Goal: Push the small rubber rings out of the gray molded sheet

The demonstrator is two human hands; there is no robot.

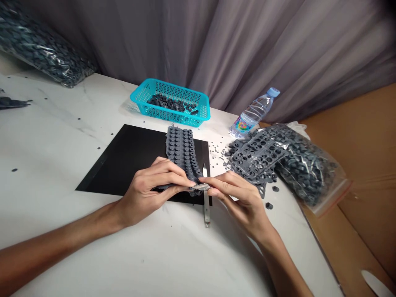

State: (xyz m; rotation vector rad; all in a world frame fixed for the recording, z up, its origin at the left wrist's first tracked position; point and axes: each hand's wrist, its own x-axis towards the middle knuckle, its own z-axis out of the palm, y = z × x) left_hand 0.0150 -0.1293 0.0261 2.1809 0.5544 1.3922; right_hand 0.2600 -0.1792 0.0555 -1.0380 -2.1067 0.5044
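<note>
My left hand (pixel 154 181) and my right hand (pixel 236 192) meet over the front right of a black mat (pixel 123 161). Both are closed in a pinch on a small shiny metal piece (pixel 201 187) between their fingertips; its exact kind is hard to make out. Just behind my fingers lies a dark grey moulded rubber sheet (pixel 180 144) with rows of round parts, its near end partly hidden by my left hand. A flat metal tool with a pointed tip (pixel 207 212) rests below my right fingertips, across the mat's right edge.
A turquoise basket (pixel 173 116) holding small dark parts stands behind the mat. To the right are a water bottle (pixel 252 113), punched rubber sheets (pixel 256 154) and a clear bag of dark parts (pixel 305 173). Another full bag (pixel 46 49) lies far left. Tiny dark discs dot the table.
</note>
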